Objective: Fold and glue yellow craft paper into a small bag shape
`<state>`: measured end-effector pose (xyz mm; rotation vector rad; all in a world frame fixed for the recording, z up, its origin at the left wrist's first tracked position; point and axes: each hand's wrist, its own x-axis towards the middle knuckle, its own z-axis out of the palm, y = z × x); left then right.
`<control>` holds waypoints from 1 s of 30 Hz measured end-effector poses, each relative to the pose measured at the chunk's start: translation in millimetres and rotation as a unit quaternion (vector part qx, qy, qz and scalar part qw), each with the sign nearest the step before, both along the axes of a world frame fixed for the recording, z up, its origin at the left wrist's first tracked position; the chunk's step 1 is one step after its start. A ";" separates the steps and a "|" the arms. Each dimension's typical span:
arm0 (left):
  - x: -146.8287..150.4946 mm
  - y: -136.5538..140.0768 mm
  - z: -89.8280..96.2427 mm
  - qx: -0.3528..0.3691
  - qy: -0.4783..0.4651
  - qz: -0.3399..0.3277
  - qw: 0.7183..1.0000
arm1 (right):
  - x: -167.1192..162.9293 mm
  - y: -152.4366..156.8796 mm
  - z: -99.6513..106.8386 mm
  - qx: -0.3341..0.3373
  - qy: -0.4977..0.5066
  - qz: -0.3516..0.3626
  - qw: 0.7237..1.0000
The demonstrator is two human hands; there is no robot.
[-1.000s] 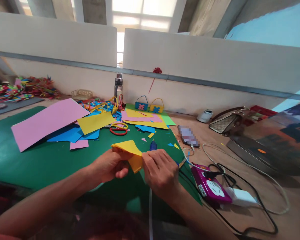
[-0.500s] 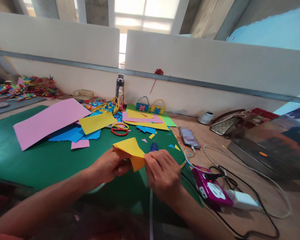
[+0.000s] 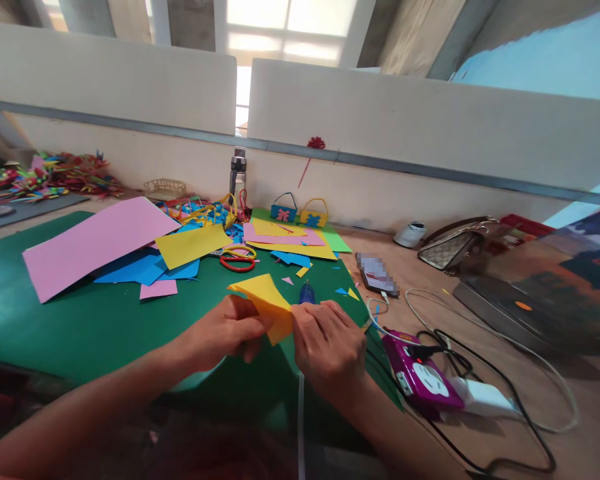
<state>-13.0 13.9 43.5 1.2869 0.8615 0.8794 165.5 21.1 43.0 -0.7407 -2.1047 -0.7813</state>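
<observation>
A folded yellow craft sheet (image 3: pixel 266 297) is held up between my two hands, over the near part of the green mat (image 3: pixel 220 317). My left hand (image 3: pixel 235 328) is closed on its left side, with the thumb on the near face. At the right edge, my right hand (image 3: pixel 330 340) pinches the sheet with bent fingers. Just beyond the right hand shows the blue nozzle end of a glue gun (image 3: pixel 307 293); its body is hidden behind that hand. A long whitish glue stick (image 3: pixel 301 427) runs down below the hand. I cannot tell whether the right hand touches the gun.
Scissors (image 3: pixel 238 259), pink sheets (image 3: pixel 100 243), blue sheets (image 3: pixel 130 268) and small scraps lie farther back. Two little craft bags (image 3: pixel 284 213) stand behind. On the right are a phone (image 3: pixel 377 273), a purple power strip (image 3: pixel 423 373) with cables, and a handbag (image 3: pixel 453 247).
My left hand has shifted its grip, its thumb now reaching onto the near face of the yellow sheet. The sheet has turned slightly; my right hand stays at its right edge.
</observation>
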 end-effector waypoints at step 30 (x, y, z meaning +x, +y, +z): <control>-1.9 4.0 -5.1 -0.026 -0.045 0.007 0.999 | -0.8 -0.5 13.3 -0.226 0.090 0.108 0.964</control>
